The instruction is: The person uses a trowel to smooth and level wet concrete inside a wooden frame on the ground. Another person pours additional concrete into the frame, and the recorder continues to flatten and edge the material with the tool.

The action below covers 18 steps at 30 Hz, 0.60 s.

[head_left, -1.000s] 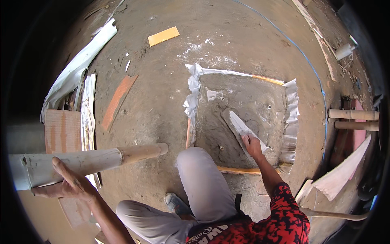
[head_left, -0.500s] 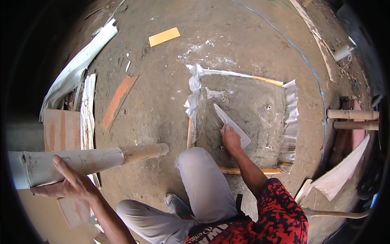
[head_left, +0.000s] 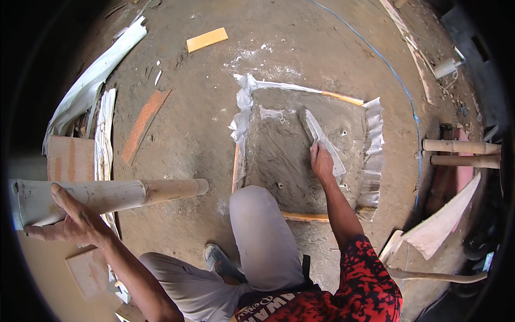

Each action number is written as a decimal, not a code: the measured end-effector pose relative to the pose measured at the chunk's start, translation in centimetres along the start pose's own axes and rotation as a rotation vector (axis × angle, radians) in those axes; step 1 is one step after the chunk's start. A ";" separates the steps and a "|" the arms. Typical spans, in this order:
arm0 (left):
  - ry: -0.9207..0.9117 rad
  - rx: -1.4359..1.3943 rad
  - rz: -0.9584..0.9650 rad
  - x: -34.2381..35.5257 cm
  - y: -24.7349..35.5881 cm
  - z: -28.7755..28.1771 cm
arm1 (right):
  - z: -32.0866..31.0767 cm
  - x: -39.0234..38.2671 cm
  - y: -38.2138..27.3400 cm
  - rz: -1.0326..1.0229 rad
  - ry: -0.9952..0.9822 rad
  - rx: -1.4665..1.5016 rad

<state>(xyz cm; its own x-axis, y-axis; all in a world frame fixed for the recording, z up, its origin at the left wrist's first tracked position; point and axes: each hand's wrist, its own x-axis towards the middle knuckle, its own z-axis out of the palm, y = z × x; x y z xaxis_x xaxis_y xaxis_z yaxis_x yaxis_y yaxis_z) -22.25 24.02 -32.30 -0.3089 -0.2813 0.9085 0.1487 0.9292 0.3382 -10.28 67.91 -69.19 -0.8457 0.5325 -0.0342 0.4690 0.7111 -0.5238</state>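
Observation:
My right hand (head_left: 322,160) grips a flat pale trowel (head_left: 316,128), long and tapering, against wet grey mortar (head_left: 271,153). The mortar lies inside a low square frame on the ground, edged by orange strips (head_left: 306,217) and crumpled whitish sheeting (head_left: 244,104). Several small white pipe ends (head_left: 344,132) poke up through it. Swept streaks mark the mortar's left half. Over at the left, my left hand (head_left: 80,220) rests on a thick bamboo pole (head_left: 123,194), thumb on top and fingers along its near side; some fingers are hidden.
A blue cord (head_left: 394,68) runs along the right. Beyond it lie bamboo lengths (head_left: 461,146) and a whitish torn sheet (head_left: 442,217). An orange tile strip (head_left: 145,126), a yellow strip (head_left: 207,40) and long white sheeting (head_left: 96,83) lie left and far. My knee (head_left: 257,209) is close to the frame.
My right hand has moved the trowel to the right across the mortar, leaving smoother streaks at the left. The left hand keeps its place on the pole. The whole view has shifted slightly.

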 end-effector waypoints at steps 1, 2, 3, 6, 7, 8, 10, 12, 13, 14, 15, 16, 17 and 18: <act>0.004 -0.027 -0.041 -0.4 0.0 0.0 | 0.2 0.5 0.8 0.013 0.009 0.001; -0.016 -0.284 -0.029 -1.7 1.5 0.3 | 0.5 0.8 0.9 0.028 0.017 0.006; -0.035 -0.543 -0.020 -3.7 3.9 0.6 | 0.6 1.4 1.2 0.035 -0.002 0.000; -0.474 -0.581 0.248 -13.4 8.4 3.4 | 0.4 2.1 1.8 0.061 -0.009 0.000; -0.726 -0.687 0.127 -16.9 9.8 4.7 | 0.1 2.5 2.4 0.057 0.024 0.019; -0.995 -0.681 0.067 -19.3 10.1 6.4 | 0.6 2.7 2.1 0.046 0.042 0.059; -1.231 -0.751 0.027 -27.1 9.4 11.1 | 0.2 3.5 1.6 0.033 0.057 0.065; -1.501 -0.697 0.177 -33.5 9.7 14.7 | 0.5 4.1 2.9 -0.005 0.050 0.062; -1.578 -0.634 0.294 -36.6 8.5 16.1 | 0.7 3.9 1.8 0.034 -0.032 0.041; -1.654 -0.593 0.411 -39.3 8.5 17.4 | 0.7 4.0 2.2 0.027 -0.046 0.026; -1.658 -0.570 0.473 -41.1 9.1 18.6 | 0.2 3.8 2.5 -0.009 -0.072 0.016; -1.665 -0.546 0.540 -42.5 9.6 19.6 | -0.1 3.4 2.7 -0.041 -0.099 0.010; -1.675 -0.541 0.609 -43.8 10.5 20.3 | -0.4 3.4 3.2 -0.078 -0.071 0.016; -1.675 -0.503 0.594 -44.8 11.0 21.1 | -0.2 3.7 3.3 -0.048 -0.054 0.024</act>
<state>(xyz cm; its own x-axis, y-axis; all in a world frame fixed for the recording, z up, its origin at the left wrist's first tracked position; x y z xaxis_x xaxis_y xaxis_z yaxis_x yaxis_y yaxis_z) -26.60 51.90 -74.41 -0.5671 0.8120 -0.1381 0.7081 0.5663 0.4216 -11.80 72.36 -70.85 -0.8801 0.4716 -0.0544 0.4217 0.7241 -0.5458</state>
